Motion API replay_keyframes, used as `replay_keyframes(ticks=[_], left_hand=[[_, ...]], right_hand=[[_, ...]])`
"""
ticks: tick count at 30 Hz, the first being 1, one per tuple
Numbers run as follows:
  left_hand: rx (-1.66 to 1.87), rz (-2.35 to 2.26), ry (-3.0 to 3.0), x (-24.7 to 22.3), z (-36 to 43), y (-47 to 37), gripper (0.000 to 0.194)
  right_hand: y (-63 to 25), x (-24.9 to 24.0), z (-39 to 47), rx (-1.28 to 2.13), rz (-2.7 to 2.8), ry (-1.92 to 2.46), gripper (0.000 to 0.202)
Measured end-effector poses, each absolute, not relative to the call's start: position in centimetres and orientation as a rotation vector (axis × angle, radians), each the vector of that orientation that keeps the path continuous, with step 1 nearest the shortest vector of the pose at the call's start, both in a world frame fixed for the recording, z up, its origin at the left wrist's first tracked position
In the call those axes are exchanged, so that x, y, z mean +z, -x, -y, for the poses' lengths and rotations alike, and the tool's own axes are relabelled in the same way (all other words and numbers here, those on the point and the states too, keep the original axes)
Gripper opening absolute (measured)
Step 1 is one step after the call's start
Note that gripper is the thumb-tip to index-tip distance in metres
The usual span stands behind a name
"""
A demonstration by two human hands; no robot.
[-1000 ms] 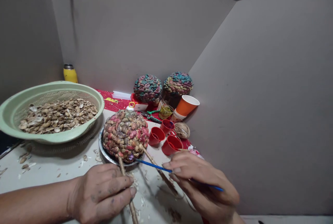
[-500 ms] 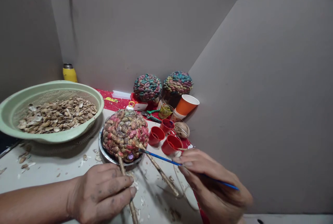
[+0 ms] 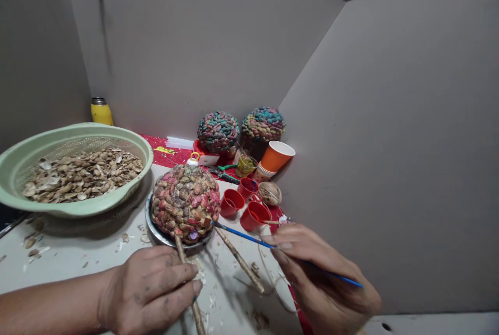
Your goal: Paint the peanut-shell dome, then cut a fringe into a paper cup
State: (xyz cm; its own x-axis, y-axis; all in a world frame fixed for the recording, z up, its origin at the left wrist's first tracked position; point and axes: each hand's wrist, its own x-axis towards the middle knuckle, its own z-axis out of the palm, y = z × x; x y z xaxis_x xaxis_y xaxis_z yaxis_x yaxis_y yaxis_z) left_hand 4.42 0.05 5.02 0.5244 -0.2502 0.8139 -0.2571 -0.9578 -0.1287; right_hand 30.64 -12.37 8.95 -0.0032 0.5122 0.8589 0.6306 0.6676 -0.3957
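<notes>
A dome covered in peanut shells, tinted brown, pink and red, rests in a round metal dish. Two sticks jut from its near side. My left hand is closed around the left stick; the right stick lies free, angled over the table. In my right hand is a thin blue paintbrush, held like a pen. Its bristles touch, or nearly touch, the dome's lower right side near the right stick's base.
Red cups stand just right of the dome, by a ball of twine and an orange paper cup. Two more shell-covered domes sit behind. At left is a green colander of shells; shell bits litter the white tabletop.
The whole view has shifted slightly, moving the scene a little left. The brush stays at nearly the same spot on the dome, and both grips are unchanged.
</notes>
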Motion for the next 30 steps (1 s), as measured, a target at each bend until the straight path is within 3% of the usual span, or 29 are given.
replay_keyframes(ticks=[9, 18, 23, 30], left_hand=[[1.407, 0.438, -2.748, 4.1, -0.2, -3.9, 0.038], [1.394, 0.446, -2.756, 4.0, -0.1, -3.7, 0.038], [1.488, 0.442, -2.747, 3.0, -0.3, -4.0, 0.047], [1.527, 0.396, -2.764, 2.5, -0.1, -3.9, 0.04]], right_hand=[[-31.6, 8.6, 12.3, -0.159, 1.498, 0.973, 0.026], [-30.9, 8.6, 11.5, -0.17, 1.556, 0.912, 0.029], [-31.3, 9.0, 11.8, -0.187, 1.538, 0.929, 0.036], [-29.1, 10.1, 11.0, -0.208, 1.631, 0.865, 0.037]])
